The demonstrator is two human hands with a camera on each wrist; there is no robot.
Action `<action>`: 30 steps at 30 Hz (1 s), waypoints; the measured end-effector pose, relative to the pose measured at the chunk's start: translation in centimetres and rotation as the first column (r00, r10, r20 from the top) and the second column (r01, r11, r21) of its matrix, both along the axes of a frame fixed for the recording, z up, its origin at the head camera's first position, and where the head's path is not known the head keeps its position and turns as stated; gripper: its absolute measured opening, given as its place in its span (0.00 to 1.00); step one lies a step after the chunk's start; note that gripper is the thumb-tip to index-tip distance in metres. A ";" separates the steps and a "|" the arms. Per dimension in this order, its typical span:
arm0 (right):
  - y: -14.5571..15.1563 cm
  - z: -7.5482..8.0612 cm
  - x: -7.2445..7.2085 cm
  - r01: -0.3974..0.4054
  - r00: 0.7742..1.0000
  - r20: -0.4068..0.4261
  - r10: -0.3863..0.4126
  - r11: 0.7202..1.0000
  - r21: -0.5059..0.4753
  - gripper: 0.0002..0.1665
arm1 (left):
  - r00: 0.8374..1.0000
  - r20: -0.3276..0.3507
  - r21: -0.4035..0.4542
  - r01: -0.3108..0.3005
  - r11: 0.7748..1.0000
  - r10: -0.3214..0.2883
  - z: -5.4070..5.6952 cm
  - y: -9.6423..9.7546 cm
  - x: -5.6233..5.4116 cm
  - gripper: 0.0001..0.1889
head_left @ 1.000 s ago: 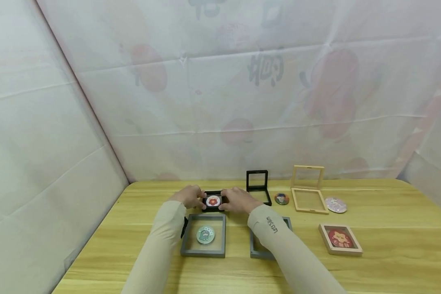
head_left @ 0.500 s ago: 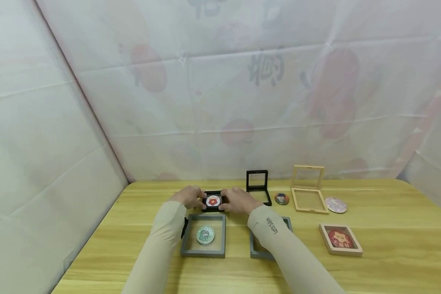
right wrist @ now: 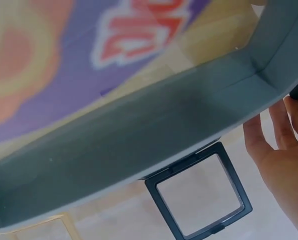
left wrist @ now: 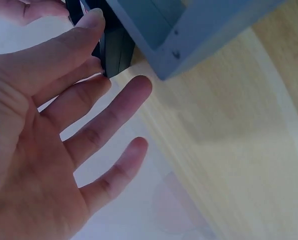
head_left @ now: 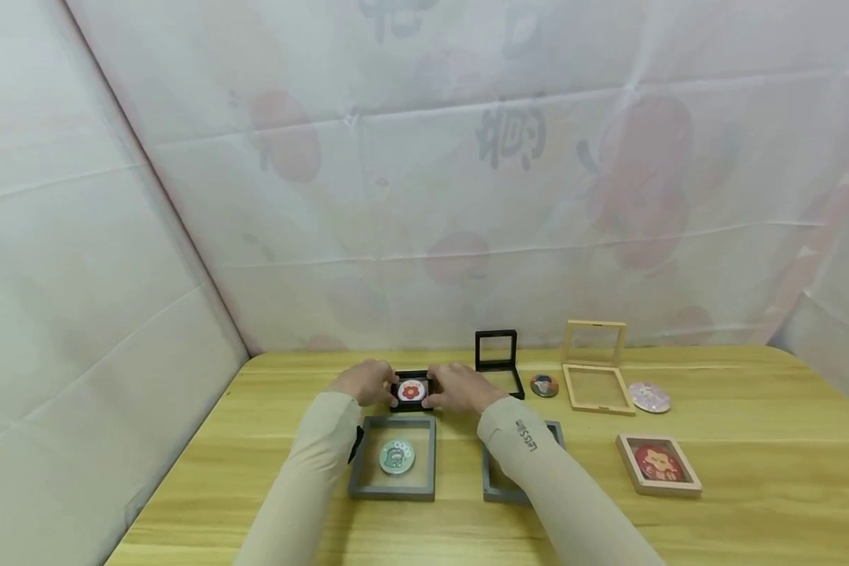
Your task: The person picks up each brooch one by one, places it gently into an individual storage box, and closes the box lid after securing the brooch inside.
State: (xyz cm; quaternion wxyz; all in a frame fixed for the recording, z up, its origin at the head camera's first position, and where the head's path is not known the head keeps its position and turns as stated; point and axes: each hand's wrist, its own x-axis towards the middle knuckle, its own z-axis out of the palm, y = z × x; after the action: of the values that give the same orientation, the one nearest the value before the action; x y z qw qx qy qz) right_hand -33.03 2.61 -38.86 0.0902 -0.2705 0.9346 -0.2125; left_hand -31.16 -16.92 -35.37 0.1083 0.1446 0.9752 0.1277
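Observation:
A small black display frame (head_left: 412,406) lies on the table with a round badge showing a red flower (head_left: 411,391) inside it. My left hand (head_left: 363,383) pinches the frame's left side. In the left wrist view, the thumb (left wrist: 91,22) lies on the black edge and two fingertips meet its lower side, while the other fingers stand spread. From the right, my right hand (head_left: 460,387) holds the opposite side between thumb and fingers. The right wrist view shows only part of that hand (right wrist: 284,135), at a black corner by the image edge.
In front lie a grey frame (head_left: 392,494) with a green badge (head_left: 397,457) and another grey frame (head_left: 495,494), partly under my right sleeve. To the right are an open black frame (head_left: 496,365), an open wooden frame (head_left: 600,411), loose badges (head_left: 544,385) and a boxed red badge (head_left: 658,462).

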 end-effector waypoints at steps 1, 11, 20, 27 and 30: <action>-0.1 0.1 0.0 -0.008 1.000 -0.002 0.008 1.000 0.003 0.27 | 1.000 -0.024 -0.023 0.016 1.000 -0.017 0.0 0.0 0.0 0.16; -0.1 1.1 0.0 -0.046 0.997 0.065 0.047 0.999 -0.017 0.31 | 0.958 -0.255 -0.092 0.112 0.989 -0.132 0.4 0.3 0.0 0.11; 0.9 0.8 0.0 -0.017 1.000 -0.010 0.017 1.000 0.008 0.31 | 0.935 -0.329 -0.020 0.133 0.991 -0.132 -0.1 0.9 -0.3 0.06; 2.1 0.8 -0.2 -0.027 0.997 -0.070 0.028 0.999 0.018 0.26 | 0.938 -0.321 0.007 0.136 0.991 -0.127 -0.3 1.3 -0.3 0.05; 2.5 1.1 -0.3 -0.052 0.992 -0.112 0.053 0.999 0.014 0.24 | 0.941 -0.313 0.011 0.139 0.990 -0.129 -0.2 1.7 -0.3 0.07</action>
State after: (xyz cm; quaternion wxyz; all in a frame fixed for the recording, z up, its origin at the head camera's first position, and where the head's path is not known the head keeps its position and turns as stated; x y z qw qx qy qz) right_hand -33.28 5.08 -37.81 0.0443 -0.3059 0.9320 -0.1892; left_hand -31.44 -15.23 -35.54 -0.0409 0.2307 0.9657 0.1117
